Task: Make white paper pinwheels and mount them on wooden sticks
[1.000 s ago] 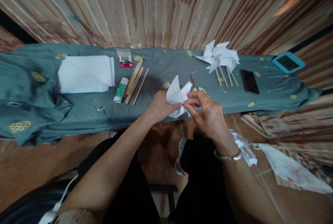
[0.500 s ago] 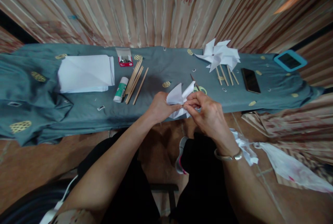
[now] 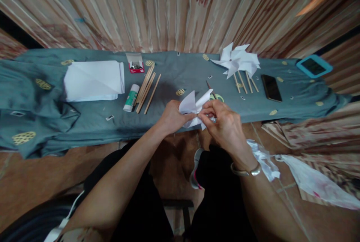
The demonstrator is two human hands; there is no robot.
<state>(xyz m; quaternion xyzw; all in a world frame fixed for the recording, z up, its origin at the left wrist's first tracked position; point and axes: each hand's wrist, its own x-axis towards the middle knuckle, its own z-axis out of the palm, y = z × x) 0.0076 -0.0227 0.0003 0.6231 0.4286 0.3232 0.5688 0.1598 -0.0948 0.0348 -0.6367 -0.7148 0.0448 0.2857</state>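
A white paper pinwheel (image 3: pixel 188 104), its blades folded in, is held over the table's front edge. My left hand (image 3: pixel 173 116) grips it from the left, thumb pressed near the centre. From the right, my right hand (image 3: pixel 221 116) pinches at the middle of the paper with thumb and fingertips. Whatever small thing may lie between those fingertips is too small to make out. Just behind my right hand, a pair of scissors (image 3: pixel 218 97) with light green handles is partly covered. At the back right lie finished paper pinwheels (image 3: pixel 234 60) on wooden sticks.
Left on the cloth-covered table (image 3: pixel 168 65) are a stack of white paper (image 3: pixel 92 80), a glue stick (image 3: pixel 131 97), several wooden sticks (image 3: pixel 145 88) and an open box of small metal pins (image 3: pixel 136 65). A phone (image 3: pixel 271 87) and a blue-framed device (image 3: pixel 314 65) lie right. Plastic bags (image 3: pixel 317 182) rest on the floor.
Both hands keep almost the same place on the pinwheel. The right fingertips have shifted very slightly at its centre, and the whole view has moved a little.
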